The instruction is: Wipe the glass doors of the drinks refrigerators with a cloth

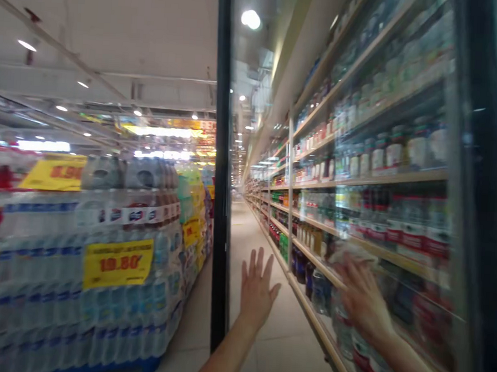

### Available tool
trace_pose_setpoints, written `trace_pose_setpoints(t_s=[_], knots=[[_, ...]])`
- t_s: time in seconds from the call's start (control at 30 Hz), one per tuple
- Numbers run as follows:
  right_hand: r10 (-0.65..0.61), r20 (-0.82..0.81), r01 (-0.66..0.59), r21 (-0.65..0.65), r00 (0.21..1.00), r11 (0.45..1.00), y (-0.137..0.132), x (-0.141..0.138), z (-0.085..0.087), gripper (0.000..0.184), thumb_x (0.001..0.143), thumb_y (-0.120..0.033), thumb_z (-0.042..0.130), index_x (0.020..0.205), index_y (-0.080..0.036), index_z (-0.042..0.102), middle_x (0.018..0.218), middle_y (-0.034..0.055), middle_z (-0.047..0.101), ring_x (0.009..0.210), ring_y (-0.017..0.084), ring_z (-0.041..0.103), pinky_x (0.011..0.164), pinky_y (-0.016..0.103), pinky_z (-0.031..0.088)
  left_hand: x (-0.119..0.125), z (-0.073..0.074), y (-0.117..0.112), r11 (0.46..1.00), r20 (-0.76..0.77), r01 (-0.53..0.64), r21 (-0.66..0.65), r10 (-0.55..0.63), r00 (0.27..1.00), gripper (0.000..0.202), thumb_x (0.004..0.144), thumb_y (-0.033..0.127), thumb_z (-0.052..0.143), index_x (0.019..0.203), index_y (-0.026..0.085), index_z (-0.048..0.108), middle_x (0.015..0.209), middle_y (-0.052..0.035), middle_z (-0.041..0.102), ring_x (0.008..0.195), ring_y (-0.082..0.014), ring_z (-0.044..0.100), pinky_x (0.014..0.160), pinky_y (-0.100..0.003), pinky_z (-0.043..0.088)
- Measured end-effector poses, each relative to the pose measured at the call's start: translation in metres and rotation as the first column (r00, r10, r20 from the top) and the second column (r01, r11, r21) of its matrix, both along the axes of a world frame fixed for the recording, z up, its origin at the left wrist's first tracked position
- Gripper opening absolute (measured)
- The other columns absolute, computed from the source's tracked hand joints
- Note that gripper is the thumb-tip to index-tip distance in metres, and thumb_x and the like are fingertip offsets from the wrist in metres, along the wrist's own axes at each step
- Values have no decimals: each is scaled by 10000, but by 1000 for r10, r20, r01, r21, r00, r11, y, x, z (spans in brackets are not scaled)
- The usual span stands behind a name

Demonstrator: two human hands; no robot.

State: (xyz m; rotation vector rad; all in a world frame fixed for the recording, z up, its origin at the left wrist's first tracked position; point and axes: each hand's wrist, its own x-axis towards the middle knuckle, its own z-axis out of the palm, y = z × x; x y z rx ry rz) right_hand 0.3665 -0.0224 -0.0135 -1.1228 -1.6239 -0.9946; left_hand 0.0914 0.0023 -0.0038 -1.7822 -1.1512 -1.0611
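My left hand [256, 292] lies flat against a glass door [259, 59], its fingers spread and nothing in it. Further right, my right hand [363, 297] presses a pale cloth [355, 254] to the same pane; motion blurs its fingers. A dark upright frame [222, 151] edges the glass on the left, close to my left hand. Through or in the pane, shelves [399, 177] of bottles appear behind my right hand; I cannot tell whether they are reflected.
At the left stands a tall stack of shrink-wrapped bottle packs [40, 264] with a yellow price sign [118, 263]. A tiled aisle floor [193, 322] runs between the stack and the door. Another dark frame [478, 165] rises at the right.
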Motion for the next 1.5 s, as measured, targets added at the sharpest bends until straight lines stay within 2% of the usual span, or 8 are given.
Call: trace_pose_setpoints(t_s=[0.1,0.3,0.5,0.73,0.93,1.13,1.37,1.5], knots=[[-65,156,65,0,986,998,10,12,5,429,842,-249,409,1264,-234,487,1378,58,425,1278,233,342,1019,451,329,-6,-2,7,999,-13,10,49,-9,1000,554,822,304,515,1345,206,360,1442,-131,310,1360,-286,193,1037,-510,298],[-200,-437,305,186,877,934,6,54,45,512,869,-220,343,1369,-117,321,1467,161,222,1345,301,207,1010,544,318,-8,13,13,979,3,96,180,-98,995,502,854,340,450,1325,176,396,1426,-154,335,1365,-282,184,1049,-511,263],[-46,214,53,-26,976,998,11,-1,34,534,814,-174,408,1344,-231,389,1424,53,362,1320,230,281,1055,450,299,-2,41,19,981,-9,62,184,-62,998,516,874,402,365,1312,135,413,1437,-170,306,1368,-307,155,1037,-546,244],[-212,-412,301,162,886,940,11,64,77,569,877,-234,320,1427,-173,190,1478,137,210,1339,307,225,994,541,324,-3,38,23,981,-30,46,186,-41,999,517,870,379,364,1321,130,402,1436,-171,308,1367,-315,152,1007,-554,276],[-35,231,37,-3,972,999,14,2,62,587,822,-171,374,1399,-236,285,1431,63,348,1318,231,288,1040,445,323,-4,40,20,978,-25,57,201,-54,998,496,859,357,395,1302,138,426,1425,-167,331,1350,-322,208,1005,-552,280],[-132,-377,218,194,917,956,12,42,102,628,856,-214,343,1438,-135,118,1492,150,151,1354,304,186,1028,556,284,-4,45,20,965,-21,83,248,-81,997,458,852,344,436,1266,150,461,1372,-160,413,1319,-311,284,1013,-522,294],[57,321,-54,-21,945,998,15,-14,72,623,794,-123,373,1403,-206,275,1421,80,362,1308,215,311,1045,450,330,-6,55,26,974,54,32,222,-45,998,561,871,420,392,1352,135,342,1431,-177,313,1353,-313,206,1030,-558,247],[-4,-95,25,213,995,977,19,14,102,600,823,-133,357,1411,-174,250,1454,120,279,1335,243,260,1047,483,316,-13,55,25,979,4,19,203,-21,1000,567,873,409,389,1375,161,302,1452,-142,284,1359,-297,193,1034,-544,254]])
